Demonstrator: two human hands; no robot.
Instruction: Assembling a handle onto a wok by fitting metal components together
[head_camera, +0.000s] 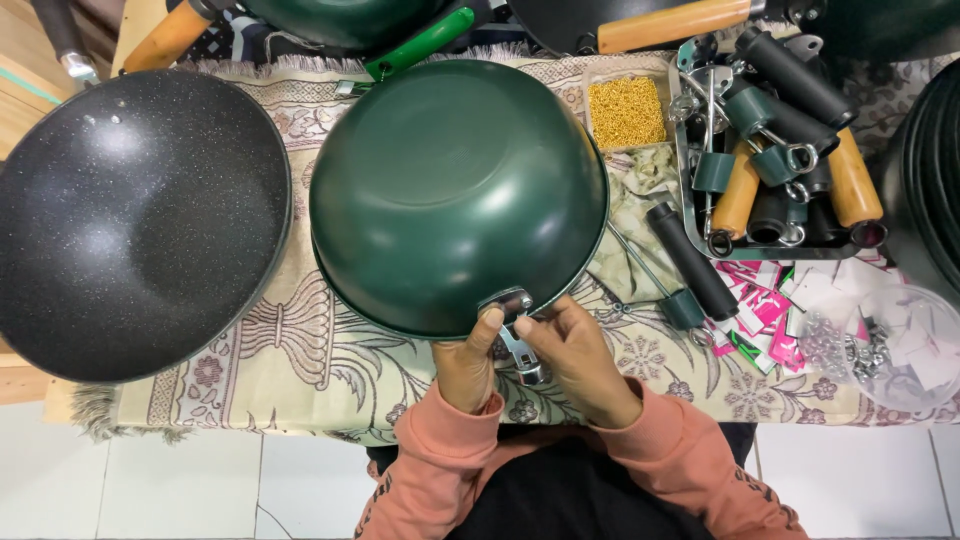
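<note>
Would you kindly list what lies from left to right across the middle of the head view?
Black speckled wok → upturned green wok → container of gold beads → metal tray of handles → clear bowl of small metal parts.

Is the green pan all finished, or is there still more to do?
Not finished. Done: a metal bracket already sits on the rim of the upside-down green pan. In hand: the left hand and right hand are holding a small metal piece at that bracket. Left: the pan has no handle; a black handle lies beside it, more in the tray.
</note>
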